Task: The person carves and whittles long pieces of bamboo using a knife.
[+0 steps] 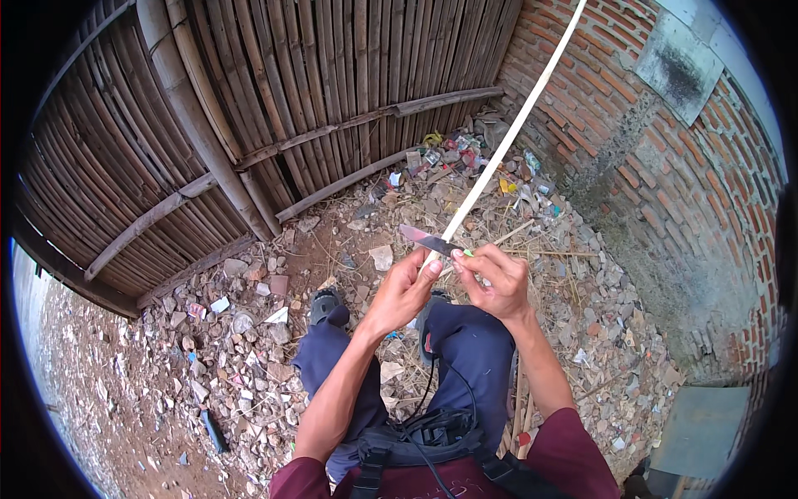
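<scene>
A long pale strip (pixel 507 137), which looks like split bamboo, runs from my hands up past the top edge. My left hand (pixel 401 293) is closed round its near end, thumb on top. In my right hand (pixel 497 281) is a knife (pixel 426 240), gripped between thumb and fingers. Its blade points left and lies across the strip just beyond my left thumb. A bit of green shows by my right fingertips, probably the handle; most of the handle is hidden by my fingers.
A bamboo slat fence (pixel 332 66) stands ahead and left, a brick wall (pixel 607 141) on the right. Rubble (pixel 258 333) and litter cover the ground. A dark, long object (pixel 214 432) lies at lower left. Thin sticks (pixel 521 407) lie beside my right leg. A black cable (pixel 471 391) hangs at my waist.
</scene>
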A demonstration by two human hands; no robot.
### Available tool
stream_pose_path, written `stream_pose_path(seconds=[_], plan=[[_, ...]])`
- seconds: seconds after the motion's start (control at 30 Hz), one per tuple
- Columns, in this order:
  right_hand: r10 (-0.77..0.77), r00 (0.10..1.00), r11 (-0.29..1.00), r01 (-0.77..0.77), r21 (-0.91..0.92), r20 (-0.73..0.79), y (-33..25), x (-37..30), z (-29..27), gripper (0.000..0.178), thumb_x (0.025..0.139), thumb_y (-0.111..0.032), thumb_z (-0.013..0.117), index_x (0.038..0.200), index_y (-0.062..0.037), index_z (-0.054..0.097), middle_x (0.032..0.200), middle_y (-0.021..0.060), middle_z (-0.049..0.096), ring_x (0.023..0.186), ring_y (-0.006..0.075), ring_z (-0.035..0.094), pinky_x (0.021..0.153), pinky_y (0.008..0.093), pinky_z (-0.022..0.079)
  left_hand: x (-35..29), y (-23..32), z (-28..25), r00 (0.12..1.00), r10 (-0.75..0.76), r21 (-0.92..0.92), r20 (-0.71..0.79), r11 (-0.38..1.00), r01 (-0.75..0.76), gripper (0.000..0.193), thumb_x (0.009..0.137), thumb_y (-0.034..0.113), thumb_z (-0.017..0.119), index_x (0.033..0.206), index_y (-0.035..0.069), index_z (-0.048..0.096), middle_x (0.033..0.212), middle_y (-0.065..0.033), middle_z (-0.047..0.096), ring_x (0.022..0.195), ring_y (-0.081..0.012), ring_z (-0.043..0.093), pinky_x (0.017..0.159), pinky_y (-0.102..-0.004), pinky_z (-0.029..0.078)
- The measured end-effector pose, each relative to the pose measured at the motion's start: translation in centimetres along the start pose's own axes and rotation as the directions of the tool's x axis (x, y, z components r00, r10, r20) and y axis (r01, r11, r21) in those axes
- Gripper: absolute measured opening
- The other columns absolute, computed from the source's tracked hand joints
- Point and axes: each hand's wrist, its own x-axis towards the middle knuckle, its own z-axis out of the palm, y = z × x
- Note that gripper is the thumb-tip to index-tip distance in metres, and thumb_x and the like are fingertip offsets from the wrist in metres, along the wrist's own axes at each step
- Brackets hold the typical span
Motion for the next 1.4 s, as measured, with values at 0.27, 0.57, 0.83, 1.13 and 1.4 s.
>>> stream_pose_path(seconds=[0.27,0.57,0.83,1.13,1.4], plan=[[0.387,0.837,0.905,-0.426,-0.017,-0.386,9.5,1.0,-6.9,0.007,0.093,0.0,0.077,0.1,0.0,0.078,0.09,0.009,0.078,0.067,0.0111,0.067,0.052,0.0264,0.051,-2.3,-0.1,-1.3,0.997,-0.074,0.013,0.026,0.997,0.074,0.038,0.118,0.04,0.051,0.096,0.009,0.053,0.069,0.0086,0.041,0.061,-0.0028,0.038,0.054,-0.0272,0.033],[0.178,0.969,0.983,-0.17,0.064,-0.17,1.6,-0.1,-4.8,0.012,0.089,0.005,0.079,0.101,0.0007,0.078,0.088,0.0122,0.077,0.075,0.0181,0.074,0.061,0.0303,0.055,-1.7,0.0,-1.0,0.994,-0.107,-0.136,0.024,0.985,0.109,0.036,0.118,0.041,0.051,0.099,0.01,0.054,0.071,0.009,0.041,0.06,-0.0031,0.035,0.053,-0.0261,0.03],[0.099,0.994,0.989,-0.094,0.115,-0.041,-0.6,0.1,-1.5,0.016,0.086,0.0,0.082,0.1,-0.0072,0.081,0.082,0.0061,0.074,0.062,0.0188,0.072,0.052,0.032,0.054,-1.7,0.4,-0.3,0.998,-0.067,0.136,-0.005,0.988,0.067,0.032,0.113,0.037,0.061,0.11,0.005,0.062,0.072,0.0049,0.044,0.067,-0.0067,0.039,0.059,-0.0317,0.033],[0.071,0.997,0.994,-0.074,0.078,0.032,-1.5,-0.3,-0.8,0.015,0.086,-0.004,0.081,0.099,-0.0091,0.082,0.079,0.0029,0.071,0.057,0.0168,0.068,0.049,0.0324,0.051,-1.7,0.5,0.0,0.998,0.04,0.255,-0.038,0.967,-0.029,0.035,0.113,0.037,0.058,0.108,0.002,0.062,0.069,-0.0041,0.053,0.063,-0.0133,0.046,0.058,-0.0371,0.037],[0.048,0.999,0.999,-0.048,0.027,-0.01,-1.8,0.1,-0.4,0.018,0.083,-0.003,0.082,0.1,-0.0103,0.081,0.077,0.0018,0.07,0.055,0.0172,0.067,0.048,0.0329,0.051,-1.8,0.5,0.2,0.994,0.056,0.312,-0.099,0.95,-0.022,0.041,0.115,0.04,0.053,0.101,0.002,0.057,0.068,-0.0096,0.056,0.061,-0.0201,0.049,0.06,-0.0407,0.041]])
